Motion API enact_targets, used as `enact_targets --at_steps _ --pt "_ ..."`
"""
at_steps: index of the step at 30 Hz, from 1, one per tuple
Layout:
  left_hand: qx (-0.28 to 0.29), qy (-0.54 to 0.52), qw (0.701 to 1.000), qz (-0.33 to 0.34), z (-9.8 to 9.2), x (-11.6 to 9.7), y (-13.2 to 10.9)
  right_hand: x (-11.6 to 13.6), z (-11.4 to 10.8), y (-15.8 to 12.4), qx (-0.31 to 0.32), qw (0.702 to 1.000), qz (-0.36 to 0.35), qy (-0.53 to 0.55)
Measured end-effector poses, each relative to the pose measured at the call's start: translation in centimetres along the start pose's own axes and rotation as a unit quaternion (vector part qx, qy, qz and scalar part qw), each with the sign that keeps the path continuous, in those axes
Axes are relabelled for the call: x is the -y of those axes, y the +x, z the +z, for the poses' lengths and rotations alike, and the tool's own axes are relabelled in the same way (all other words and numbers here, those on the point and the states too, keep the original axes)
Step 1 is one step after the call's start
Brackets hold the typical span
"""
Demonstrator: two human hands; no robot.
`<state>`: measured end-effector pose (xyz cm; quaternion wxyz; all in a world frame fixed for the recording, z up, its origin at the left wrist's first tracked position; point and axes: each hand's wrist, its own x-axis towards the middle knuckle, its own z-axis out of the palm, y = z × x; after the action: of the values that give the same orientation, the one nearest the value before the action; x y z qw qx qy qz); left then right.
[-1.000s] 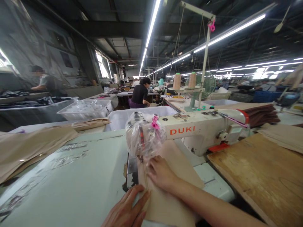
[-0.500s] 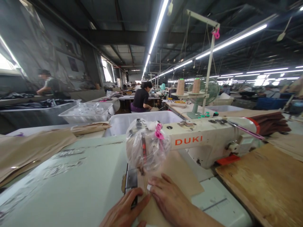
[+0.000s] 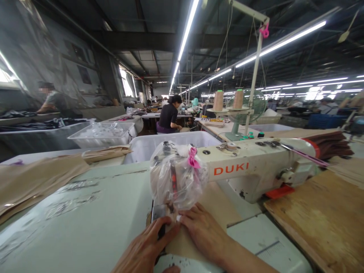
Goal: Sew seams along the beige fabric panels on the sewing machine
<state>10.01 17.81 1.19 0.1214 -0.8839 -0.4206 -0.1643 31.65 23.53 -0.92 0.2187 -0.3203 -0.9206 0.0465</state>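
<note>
A piece of beige fabric [image 3: 179, 245] lies on the bed of a white sewing machine [image 3: 256, 172], under a needle area partly hidden by a plastic bag tied with pink cloth [image 3: 179, 178]. My left hand [image 3: 149, 242] holds the fabric's left edge, thumb and forefinger converging on it by the metal plate [image 3: 159, 213]. My right hand [image 3: 203, 229] presses the fabric from the right with its fingers bent together. Something small and white [image 3: 178, 218] shows at its fingertips; I cannot make out what. The fabric's far part [image 3: 220, 203] spreads beneath the machine arm.
Beige fabric pieces [image 3: 40, 174] lie at the left of the pale green table [image 3: 113, 212]. Behind the machine stands a white bin [image 3: 142, 146]. On the right are a wooden board [image 3: 318, 212] and a brown fabric stack [image 3: 335, 142]. A person [image 3: 168, 115] sits farther back.
The fabric has slid forward under the machine, its near end now closer to my hands. My right hand has moved forward with it; my left hand has shifted slightly forward.
</note>
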Motion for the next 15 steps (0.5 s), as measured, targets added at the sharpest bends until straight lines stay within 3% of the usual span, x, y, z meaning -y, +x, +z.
enact_targets --at_steps 7,10,15 --pt "-0.009 0.023 1.000 0.005 0.7 0.8 0.2 -0.4 -0.1 0.0 0.011 0.998 0.048 0.042" --pt "-0.027 0.023 0.999 0.018 2.0 1.7 -0.3 -0.6 -0.1 0.2 0.024 0.997 0.062 0.043" --pt "-0.005 -0.013 1.000 -0.016 4.5 2.7 -1.1 -0.7 -0.2 0.3 0.043 0.996 0.076 0.032"
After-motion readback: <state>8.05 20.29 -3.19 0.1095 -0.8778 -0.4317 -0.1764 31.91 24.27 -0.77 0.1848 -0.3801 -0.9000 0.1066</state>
